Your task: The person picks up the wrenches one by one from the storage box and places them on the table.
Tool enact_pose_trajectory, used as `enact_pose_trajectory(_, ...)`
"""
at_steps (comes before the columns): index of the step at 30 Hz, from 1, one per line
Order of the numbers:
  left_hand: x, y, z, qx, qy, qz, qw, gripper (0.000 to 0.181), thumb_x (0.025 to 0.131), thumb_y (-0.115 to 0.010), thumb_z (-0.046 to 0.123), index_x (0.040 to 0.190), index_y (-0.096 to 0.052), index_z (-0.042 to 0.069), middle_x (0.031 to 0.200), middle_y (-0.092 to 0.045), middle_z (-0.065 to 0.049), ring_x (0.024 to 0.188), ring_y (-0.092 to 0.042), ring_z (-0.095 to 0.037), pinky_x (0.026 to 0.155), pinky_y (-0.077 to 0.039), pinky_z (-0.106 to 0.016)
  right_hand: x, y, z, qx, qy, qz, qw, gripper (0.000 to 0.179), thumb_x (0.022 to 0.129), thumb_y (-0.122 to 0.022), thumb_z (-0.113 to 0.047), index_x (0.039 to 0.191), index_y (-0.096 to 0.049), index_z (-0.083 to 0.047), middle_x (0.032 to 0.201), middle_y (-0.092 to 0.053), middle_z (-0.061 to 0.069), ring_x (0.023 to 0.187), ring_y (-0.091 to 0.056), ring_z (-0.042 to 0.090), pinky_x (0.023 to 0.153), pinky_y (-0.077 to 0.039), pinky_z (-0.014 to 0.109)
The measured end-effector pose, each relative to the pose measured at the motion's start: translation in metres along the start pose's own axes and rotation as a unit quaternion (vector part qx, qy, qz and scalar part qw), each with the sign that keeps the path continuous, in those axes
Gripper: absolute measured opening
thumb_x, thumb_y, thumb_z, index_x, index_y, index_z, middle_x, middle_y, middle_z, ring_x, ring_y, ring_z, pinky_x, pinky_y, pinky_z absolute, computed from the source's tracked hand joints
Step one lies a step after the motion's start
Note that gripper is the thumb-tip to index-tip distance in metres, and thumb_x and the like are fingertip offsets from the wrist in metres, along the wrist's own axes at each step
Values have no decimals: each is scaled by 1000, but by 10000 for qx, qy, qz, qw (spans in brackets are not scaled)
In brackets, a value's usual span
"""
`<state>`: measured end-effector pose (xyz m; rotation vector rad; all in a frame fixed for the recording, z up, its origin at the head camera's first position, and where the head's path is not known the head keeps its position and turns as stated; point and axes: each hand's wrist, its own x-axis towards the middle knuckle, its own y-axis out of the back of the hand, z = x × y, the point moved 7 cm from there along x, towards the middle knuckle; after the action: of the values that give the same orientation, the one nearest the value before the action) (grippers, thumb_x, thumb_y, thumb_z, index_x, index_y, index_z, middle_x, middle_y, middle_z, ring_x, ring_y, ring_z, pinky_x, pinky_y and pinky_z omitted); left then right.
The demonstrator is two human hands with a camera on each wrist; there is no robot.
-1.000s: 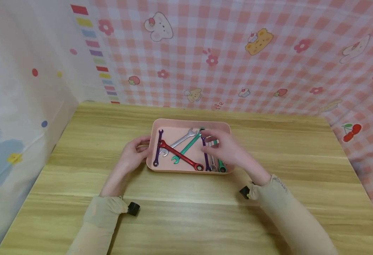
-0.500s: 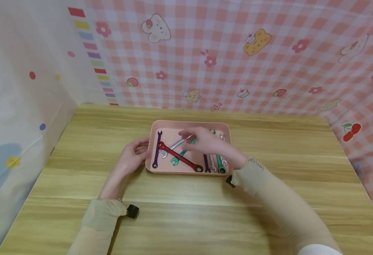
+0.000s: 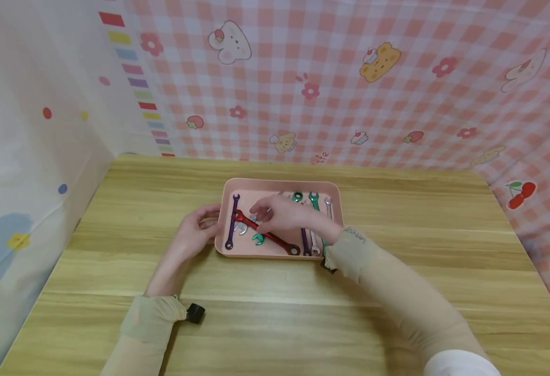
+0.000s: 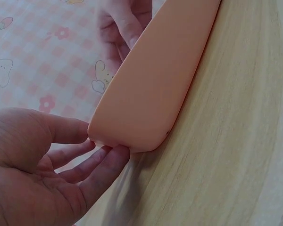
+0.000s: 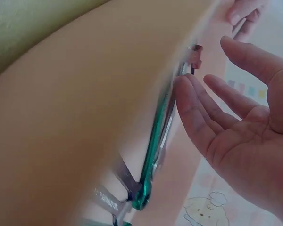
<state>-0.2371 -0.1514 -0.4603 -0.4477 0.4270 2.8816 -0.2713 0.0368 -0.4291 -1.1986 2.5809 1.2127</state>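
Lying at frame centre, the red wrench crosses others in the pink tray. Above, right hand: fingers loose, apparently unloaded; left hand: pinching the tray. Alignment appears partial: right-side wrenches roughly parallel, left-side wrenches crossed.

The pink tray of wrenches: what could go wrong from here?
1. The red wrench lies across a purple wrench, a silver wrench and a green wrench, so lifting a lower one might drag it along.
2. The left hand touches the pink tray at one end, so a bump from the right hand, low over the wrenches, might shift it on the table.
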Motion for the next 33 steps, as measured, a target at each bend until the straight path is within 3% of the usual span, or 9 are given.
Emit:
enact_pose_trajectory(11, -1, 0, 1, -46, 69, 23, 10000, 57, 104, -57, 2, 159, -42, 5, 159, -48, -24, 142, -55, -40, 94, -62, -29, 11, -9, 8, 337, -407, 335, 9980, 43, 91, -79, -3, 132, -68, -6, 115, -71, 10, 99, -65, 17, 87, -57, 23)
enact_pose_trajectory(20, -2, 0, 1, -93, 34, 25, 9999, 57, 104, -57, 1, 159, -42, 4, 159, -48, -24, 141, -55, -40, 92, -61, -27, 12, -15, 10, 817, -519, 797, 9921, 37, 88, -80, 2, 123, -71, -8, 107, -71, 8, 96, -64, 17, 87, -56, 24)
enact_pose_trajectory(28, -1, 1, 0, -55, 20, 14, 10000, 57, 104, -57, 2, 159, -42, 5, 159, -47, -24, 142, -55, -41, 93, -62, -28, 13, -18, 12, 1208, -655, 740, 9877, 38, 88, -77, 6, 123, -71, -9, 107, -73, 9, 93, -66, 17, 81, -58, 24)
enact_pose_trajectory(33, -1, 1, -1, -8, 24, -35, 10000, 57, 104, -57, 4, 159, -41, 5, 160, -47, -23, 144, -54, -41, 96, -61, -29, 13, -22, 12, 1294, -655, 531, 9880, 39, 89, -76, 5, 125, -72, -10, 111, -73, 8, 98, -65, 17, 87, -57, 26)
